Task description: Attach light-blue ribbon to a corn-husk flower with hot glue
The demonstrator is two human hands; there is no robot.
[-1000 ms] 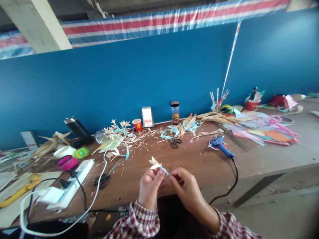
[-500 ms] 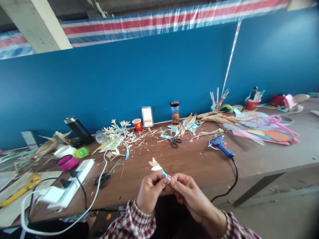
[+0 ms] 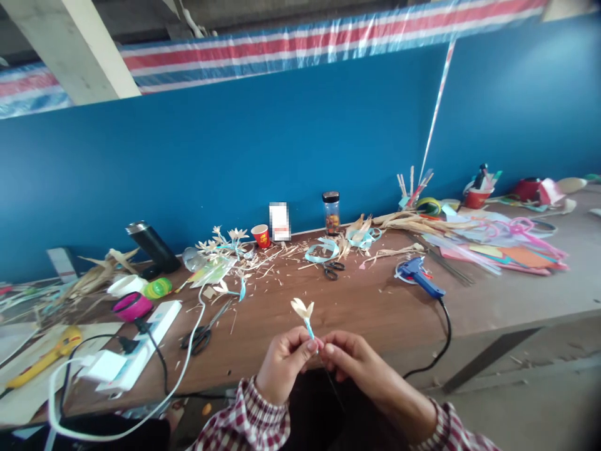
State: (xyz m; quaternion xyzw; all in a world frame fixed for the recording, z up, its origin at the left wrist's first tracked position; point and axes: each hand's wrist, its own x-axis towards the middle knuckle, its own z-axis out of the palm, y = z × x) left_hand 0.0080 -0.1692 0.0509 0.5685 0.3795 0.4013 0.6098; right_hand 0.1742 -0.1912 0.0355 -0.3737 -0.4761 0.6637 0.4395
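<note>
A handmade flower [image 3: 302,309] with pale, husk-like petals stands nearly upright above my hands, its stem wrapped in light blue tape. My left hand [image 3: 284,364] pinches the stem below the petals between thumb and forefinger. Beside it, my right hand [image 3: 360,362] is closed, thumb against fingers, at the stem's lower end. A thin dark wire seems to run down beneath the fingers. Similar flowers [image 3: 230,238] lie in a bunch at the back left, and another single flower [image 3: 225,288] with blue tape rests nearer.
Black scissors [image 3: 200,338] and a white power strip [image 3: 145,344] with cables lie left. A blue glue gun [image 3: 420,275] rests right, its cord hanging over the edge. Small scissors [image 3: 332,269], a red paper cup [image 3: 260,236], a lidded jar [image 3: 331,213] and husk scraps line the back.
The flower has turned from leaning left to nearly upright, and its petals have shifted right. My right fingers have moved slightly around the stem's lower end.
</note>
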